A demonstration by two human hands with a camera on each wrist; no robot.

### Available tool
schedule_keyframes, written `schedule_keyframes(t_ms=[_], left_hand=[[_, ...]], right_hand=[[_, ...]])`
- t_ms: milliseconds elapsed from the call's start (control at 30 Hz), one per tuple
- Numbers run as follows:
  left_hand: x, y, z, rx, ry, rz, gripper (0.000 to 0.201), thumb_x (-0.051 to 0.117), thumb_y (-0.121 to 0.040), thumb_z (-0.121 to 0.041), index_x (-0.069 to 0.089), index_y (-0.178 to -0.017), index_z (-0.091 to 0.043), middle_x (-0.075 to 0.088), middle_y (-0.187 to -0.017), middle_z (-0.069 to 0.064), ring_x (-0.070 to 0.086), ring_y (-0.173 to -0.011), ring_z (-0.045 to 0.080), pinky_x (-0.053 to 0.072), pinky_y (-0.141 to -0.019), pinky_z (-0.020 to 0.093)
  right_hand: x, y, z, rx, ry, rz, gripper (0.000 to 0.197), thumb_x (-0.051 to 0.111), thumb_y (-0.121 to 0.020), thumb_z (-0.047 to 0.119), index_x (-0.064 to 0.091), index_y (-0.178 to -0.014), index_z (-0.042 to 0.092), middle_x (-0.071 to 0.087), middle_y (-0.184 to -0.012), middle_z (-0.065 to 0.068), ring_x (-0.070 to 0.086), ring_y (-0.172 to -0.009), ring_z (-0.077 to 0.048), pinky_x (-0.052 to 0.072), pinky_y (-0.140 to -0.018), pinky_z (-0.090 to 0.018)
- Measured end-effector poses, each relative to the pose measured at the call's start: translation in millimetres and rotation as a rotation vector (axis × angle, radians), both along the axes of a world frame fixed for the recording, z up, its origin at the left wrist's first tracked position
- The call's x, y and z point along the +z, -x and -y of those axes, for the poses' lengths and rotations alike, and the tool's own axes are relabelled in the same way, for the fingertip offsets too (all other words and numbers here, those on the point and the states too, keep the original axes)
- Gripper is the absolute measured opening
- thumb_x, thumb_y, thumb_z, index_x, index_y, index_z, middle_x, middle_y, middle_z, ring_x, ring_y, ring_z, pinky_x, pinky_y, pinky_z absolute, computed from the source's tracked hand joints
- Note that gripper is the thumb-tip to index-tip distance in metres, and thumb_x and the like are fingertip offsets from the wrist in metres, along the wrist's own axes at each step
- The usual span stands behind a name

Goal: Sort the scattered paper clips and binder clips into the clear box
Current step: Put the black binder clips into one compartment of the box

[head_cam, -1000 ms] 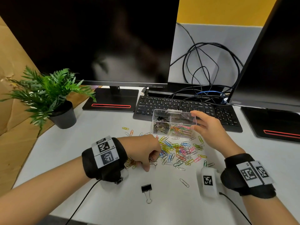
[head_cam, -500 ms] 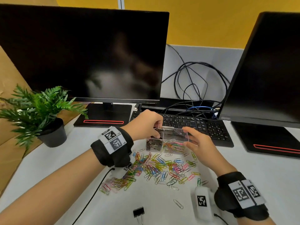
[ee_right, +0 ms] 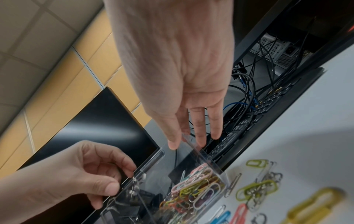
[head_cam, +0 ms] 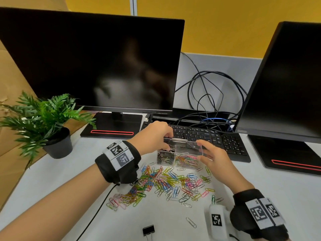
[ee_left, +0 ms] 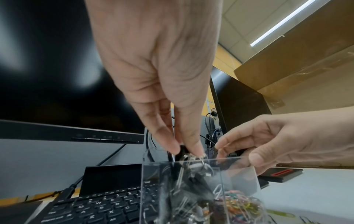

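Note:
The clear box [head_cam: 187, 164] stands in front of the keyboard. Its left compartment holds black binder clips, its right one coloured paper clips [ee_right: 199, 186]. My left hand [head_cam: 168, 141] is over the left compartment and pinches a black binder clip [ee_left: 182, 149] between thumb and fingertip at the rim. My right hand [head_cam: 199, 150] pinches the raised clear lid [head_cam: 184, 145] at its right edge. A heap of coloured paper clips [head_cam: 166, 183] lies on the desk before the box. A loose black binder clip [head_cam: 148, 230] lies near the front edge.
A black keyboard [head_cam: 217, 138] sits right behind the box, with tangled cables [head_cam: 208, 94] above it. Two dark monitors [head_cam: 90, 61] stand at the back. A potted plant [head_cam: 52, 129] is at the left. One stray paper clip [head_cam: 191, 222] lies near my right wrist.
My left hand has lifted from the heap on the desk and moved back to the box with a binder clip. My right hand stayed at the lid.

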State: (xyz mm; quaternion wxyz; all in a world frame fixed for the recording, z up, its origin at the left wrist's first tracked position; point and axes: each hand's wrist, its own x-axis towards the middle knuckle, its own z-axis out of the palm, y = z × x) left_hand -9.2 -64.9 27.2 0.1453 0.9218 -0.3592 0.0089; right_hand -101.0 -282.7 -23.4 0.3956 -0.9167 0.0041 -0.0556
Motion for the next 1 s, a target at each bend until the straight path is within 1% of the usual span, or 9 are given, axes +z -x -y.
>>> schedule_keyframes(t_ms=[100, 200, 333, 433, 500, 667, 833, 933, 1000], left_hand=[[6.1, 8.2, -9.8, -0.005, 0.057, 0.037, 0.037, 0.076, -0.077, -0.038, 0.06, -0.107, -0.022, 0.052, -0.103, -0.007, 0.049, -0.076, 0.003, 0.039, -0.065, 0.018], [10.4, 25.2, -18.3, -0.079, 0.117, -0.124, 0.036, 0.081, -0.071, -0.041, 0.06, -0.092, -0.02, 0.059, -0.089, -0.006, 0.049, -0.066, 0.0, 0.04, -0.057, 0.012], [2.2, 63.7, -23.0, -0.283, -0.18, -0.404, 0.037, 0.083, -0.07, -0.038, 0.062, -0.094, -0.018, 0.065, -0.087, -0.002, 0.052, -0.065, 0.002, 0.04, -0.056, 0.011], [-16.1, 83.2, -25.8, -0.342, -0.39, -0.551, 0.045, 0.085, -0.065, -0.041, 0.062, -0.099, -0.022, 0.064, -0.09, -0.004, 0.061, -0.075, 0.013, 0.056, -0.068, 0.034], [-27.1, 90.3, -27.6, -0.349, -0.452, -0.613, 0.049, 0.088, -0.059, -0.042, 0.061, -0.097, -0.024, 0.062, -0.088, -0.005, 0.063, -0.076, 0.019, 0.058, -0.067, 0.045], [-40.0, 100.5, -27.8, -0.377, -0.577, -0.599, 0.045, 0.088, -0.061, -0.031, 0.058, -0.093, -0.02, 0.056, -0.076, -0.01, 0.066, -0.072, 0.029, 0.058, -0.063, 0.041], [-37.2, 95.5, -22.3, -0.418, -0.513, -0.554, 0.009, 0.07, -0.079, -0.008, 0.063, -0.086, -0.01, 0.058, -0.068, -0.005, 0.056, -0.056, 0.015, 0.052, -0.058, 0.032], [-34.2, 92.1, -18.4, -0.449, -0.47, -0.446, 0.005, 0.066, -0.079, -0.006, 0.066, -0.081, -0.01, 0.054, -0.063, -0.009, 0.049, -0.055, 0.003, 0.047, -0.06, 0.027], [-35.6, 87.5, -18.7, -0.44, -0.455, -0.407, 0.008, 0.062, -0.076, -0.003, 0.065, -0.076, -0.01, 0.058, -0.066, -0.003, 0.052, -0.058, 0.009, 0.051, -0.06, 0.03]], right_hand=[[0.1, 0.7, 0.5, 0.003, 0.015, 0.002, 0.054, 0.06, -0.091, 0.008, 0.045, -0.138, 0.028, 0.054, -0.136, 0.004, 0.051, -0.127, -0.016, 0.041, -0.108, -0.037], [0.1, 1.2, 1.0, 0.007, 0.003, -0.002, 0.054, 0.06, -0.091, 0.008, 0.045, -0.138, 0.028, 0.054, -0.136, 0.005, 0.05, -0.128, -0.016, 0.041, -0.108, -0.038], [2.5, 2.5, -0.7, 0.007, -0.014, -0.012, 0.053, 0.06, -0.091, 0.008, 0.045, -0.139, 0.024, 0.053, -0.137, 0.002, 0.05, -0.128, -0.017, 0.041, -0.108, -0.038], [5.4, 3.2, -2.3, 0.006, -0.013, -0.015, 0.052, 0.061, -0.09, 0.008, 0.045, -0.138, 0.021, 0.053, -0.138, -0.001, 0.051, -0.127, -0.02, 0.04, -0.108, -0.044], [6.1, 3.7, -3.0, 0.006, -0.014, -0.014, 0.051, 0.061, -0.09, 0.007, 0.046, -0.137, 0.02, 0.054, -0.137, -0.001, 0.051, -0.127, -0.022, 0.041, -0.107, -0.046], [6.5, 4.6, -4.5, 0.009, -0.003, -0.008, 0.049, 0.061, -0.09, 0.006, 0.048, -0.135, 0.02, 0.055, -0.136, -0.001, 0.053, -0.126, -0.023, 0.042, -0.106, -0.045], [6.1, 4.4, -3.5, 0.006, -0.016, -0.011, 0.049, 0.06, -0.09, 0.006, 0.048, -0.136, 0.021, 0.054, -0.136, -0.001, 0.052, -0.126, -0.022, 0.042, -0.106, -0.044], [5.5, 4.0, -3.1, 0.004, -0.029, -0.011, 0.051, 0.061, -0.09, 0.007, 0.047, -0.137, 0.022, 0.054, -0.137, -0.001, 0.052, -0.126, -0.022, 0.041, -0.107, -0.046], [4.4, 3.9, -2.9, 0.002, -0.037, -0.015, 0.052, 0.06, -0.091, 0.006, 0.046, -0.138, 0.022, 0.054, -0.137, -0.001, 0.051, -0.127, -0.022, 0.041, -0.107, -0.046]])
